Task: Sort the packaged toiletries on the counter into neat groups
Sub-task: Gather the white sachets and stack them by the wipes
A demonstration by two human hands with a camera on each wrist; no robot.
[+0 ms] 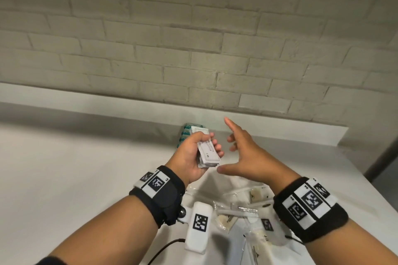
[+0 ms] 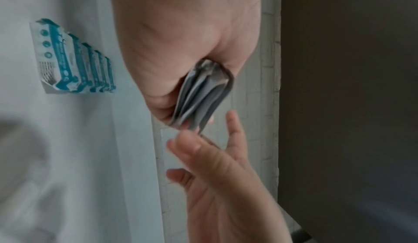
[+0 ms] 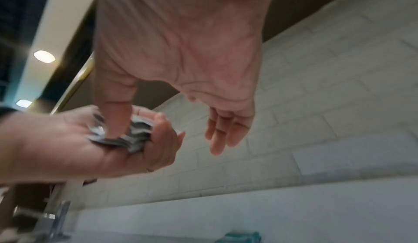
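My left hand [image 1: 199,153] grips a small stack of white sachets [image 1: 208,153] above the counter, fingers curled round it; the stack's edges show in the left wrist view [image 2: 203,96] and the right wrist view [image 3: 135,136]. My right hand [image 1: 239,153] is spread beside the stack, fingers straight, with its thumb tip at the stack's near corner; it holds nothing. Behind the left hand a row of teal-and-white packets [image 1: 184,135] stands against the backsplash ledge, fanned out in the left wrist view [image 2: 74,62]. More clear-wrapped toiletries [image 1: 243,211] lie loose on the counter under my wrists.
The white counter [image 1: 75,168] runs left and ends at an edge on the right [image 1: 366,178]. A pale brick wall [image 1: 193,38] rises behind a low ledge [image 1: 280,127]. A tap [image 3: 56,216] shows at the lower left of the right wrist view.
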